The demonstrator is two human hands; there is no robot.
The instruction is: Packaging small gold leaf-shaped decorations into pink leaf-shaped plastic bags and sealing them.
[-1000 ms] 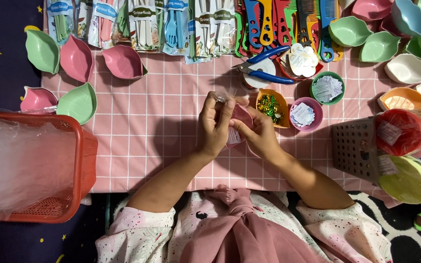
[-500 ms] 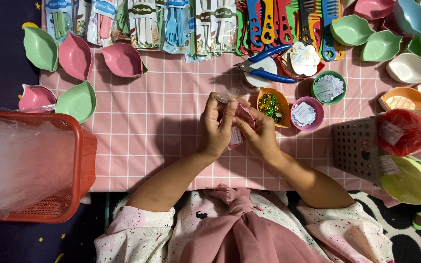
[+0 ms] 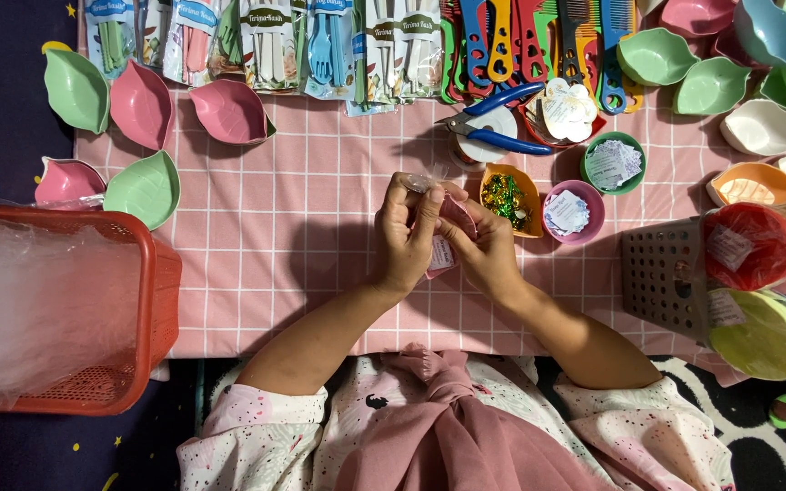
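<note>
Head view: left hand [image 3: 408, 238] and right hand [image 3: 481, 245] both pinched on a small clear plastic packet [image 3: 441, 238] held above the pink checked tablecloth [image 3: 266, 227]. Judged light, soft, crinkly, slippery; grip the top edge. Versus half a second ago: barely changed, hands in the same spot.

2 hands [image 3: 448, 241]; 1 red basket [image 3: 152, 300]

Upper left: green and pink leaf dishes [image 3: 143, 105] on a pink checked cloth [image 3: 302, 227]; top centre: packaged cutlery [image 3: 320, 45] and coloured combs [image 3: 520, 36]. Centre right: blue-handled scissors [image 3: 493, 123], an orange bowl [image 3: 513, 198] of green-gold bits, and paper-slip bowls [image 3: 584, 191]. Lower left: a red basket [image 3: 129, 309]; right edge: a grey basket [image 3: 661, 273].
</note>
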